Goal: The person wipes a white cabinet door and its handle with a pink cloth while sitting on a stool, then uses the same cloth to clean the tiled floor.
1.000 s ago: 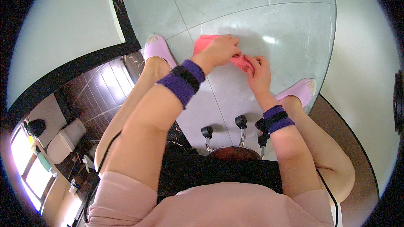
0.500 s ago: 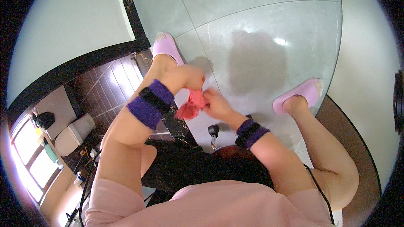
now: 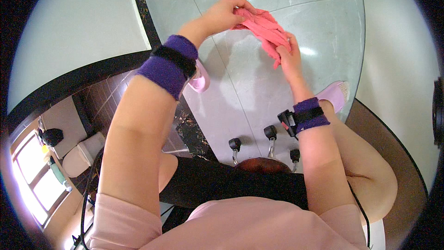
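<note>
A coral-pink cloth [image 3: 264, 27] stretches between my two hands above the grey tiled floor, twisted and creased along its length. My left hand [image 3: 227, 15] grips its far left end, fingers curled over the edge. At the nearer right end, my right hand [image 3: 290, 61] pinches the cloth between thumb and fingers, and a short corner hangs below. Purple bands with black straps wrap both forearms near the wrists; a small black device [image 3: 287, 123] sits on the right band.
Pink slippers [image 3: 334, 96] are on my feet. Below me, a round seat [image 3: 261, 164] has black casters [image 3: 270, 132]. A dark-framed doorway at left shows a toilet [image 3: 76, 161] and a window. A pale wall [image 3: 397, 65] stands at right.
Both hands have moved away from my body and apart, carrying the cloth forward and right. It was bunched between them and is now stretched out. More casters show below.
</note>
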Tool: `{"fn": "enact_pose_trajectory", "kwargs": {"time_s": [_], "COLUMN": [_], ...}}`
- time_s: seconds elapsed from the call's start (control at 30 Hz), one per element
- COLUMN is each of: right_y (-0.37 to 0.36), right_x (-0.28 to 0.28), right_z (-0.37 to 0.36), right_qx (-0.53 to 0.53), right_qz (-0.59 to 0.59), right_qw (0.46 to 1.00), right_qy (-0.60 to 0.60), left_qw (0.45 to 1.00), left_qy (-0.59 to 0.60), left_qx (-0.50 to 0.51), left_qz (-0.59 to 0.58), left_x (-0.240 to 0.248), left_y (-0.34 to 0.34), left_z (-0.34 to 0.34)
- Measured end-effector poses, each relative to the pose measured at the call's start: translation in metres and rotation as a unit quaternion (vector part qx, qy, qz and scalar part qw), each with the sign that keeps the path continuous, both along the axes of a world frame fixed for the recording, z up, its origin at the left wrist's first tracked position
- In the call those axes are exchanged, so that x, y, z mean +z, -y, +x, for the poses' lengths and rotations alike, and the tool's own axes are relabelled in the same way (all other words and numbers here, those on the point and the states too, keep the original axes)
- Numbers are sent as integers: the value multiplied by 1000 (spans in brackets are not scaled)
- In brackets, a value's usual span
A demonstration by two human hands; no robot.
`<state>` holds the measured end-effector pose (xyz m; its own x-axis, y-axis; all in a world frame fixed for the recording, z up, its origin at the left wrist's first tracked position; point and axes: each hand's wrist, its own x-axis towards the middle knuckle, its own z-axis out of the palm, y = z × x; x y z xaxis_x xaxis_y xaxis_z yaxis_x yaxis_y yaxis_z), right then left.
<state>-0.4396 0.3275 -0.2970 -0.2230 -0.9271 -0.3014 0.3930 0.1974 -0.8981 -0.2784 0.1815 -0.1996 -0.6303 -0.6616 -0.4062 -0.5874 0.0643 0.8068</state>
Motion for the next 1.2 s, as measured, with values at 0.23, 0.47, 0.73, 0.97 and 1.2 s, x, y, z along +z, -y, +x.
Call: {"fn": "enact_pose_trajectory", "kwargs": {"time_s": [0.23,0.47,0.73,0.97,1.2], "right_y": [-35,-97,-16,74,-7], "right_x": [-15,-47,-66,-73,-72], "right_z": [-15,27,22,75,154], "right_qx": [202,291,212,270,386], "right_qz": [26,-37,-76,-182,-234], "right_qw": [836,749,724,657,683], "right_qy": [-509,-594,-653,-680,-574], "left_qw": [937,947,897,868,782], "left_qy": [327,267,338,401,554], "left_qx": [-56,-29,-71,-91,-155], "left_qz": [-112,-175,-274,-277,-238], "left_x": [-75,-128,-143,-148,-134], "left_y": [-93,-217,-107,-19,-124], "left_z": [-18,9,5,95,155]}}
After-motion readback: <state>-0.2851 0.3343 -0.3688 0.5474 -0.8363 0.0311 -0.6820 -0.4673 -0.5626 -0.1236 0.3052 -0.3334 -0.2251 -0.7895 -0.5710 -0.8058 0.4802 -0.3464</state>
